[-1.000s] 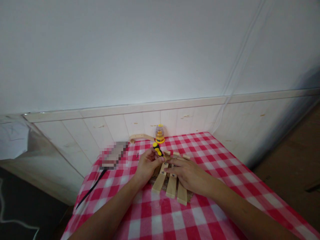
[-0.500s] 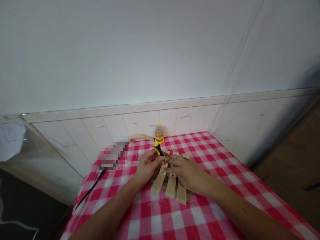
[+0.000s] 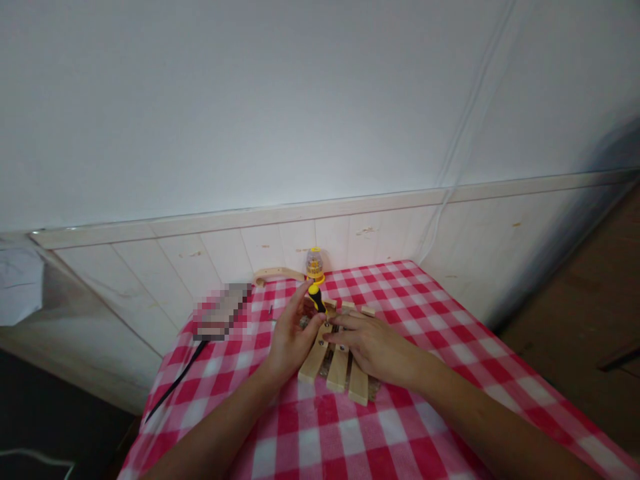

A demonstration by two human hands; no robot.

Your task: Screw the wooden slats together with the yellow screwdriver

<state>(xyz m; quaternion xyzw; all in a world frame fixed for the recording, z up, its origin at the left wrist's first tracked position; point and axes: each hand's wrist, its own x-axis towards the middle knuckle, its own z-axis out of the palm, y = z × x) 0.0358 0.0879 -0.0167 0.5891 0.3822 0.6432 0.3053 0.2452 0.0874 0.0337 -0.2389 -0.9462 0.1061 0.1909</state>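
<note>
A yellow-and-black screwdriver (image 3: pixel 317 300) stands tilted, its tip down at a screw in the leftmost slat of a wooden slatted piece (image 3: pixel 339 372). My left hand (image 3: pixel 291 339) is around the screwdriver, thumb low near its shaft and the index finger raised beside the handle. My right hand (image 3: pixel 377 343) lies over the slats from the right, fingers stretched out, their tips close to the screwdriver's tip. Dark screw heads show in the slats. My right palm covers part of the middle and right slats.
A clear, yellow-based bit holder (image 3: pixel 315 267) stands at the table's back edge, next to a curved wooden piece (image 3: pixel 277 273). A blurred-out flat object (image 3: pixel 223 312) with a black strap lies at left. Small metal pieces (image 3: pixel 271 311) lie on the checked tablecloth (image 3: pixel 400 447).
My left hand's fingers have loosened and extended, the index finger rising beside the screwdriver handle. My right hand stays on the slats. The whole view has shifted slightly.
</note>
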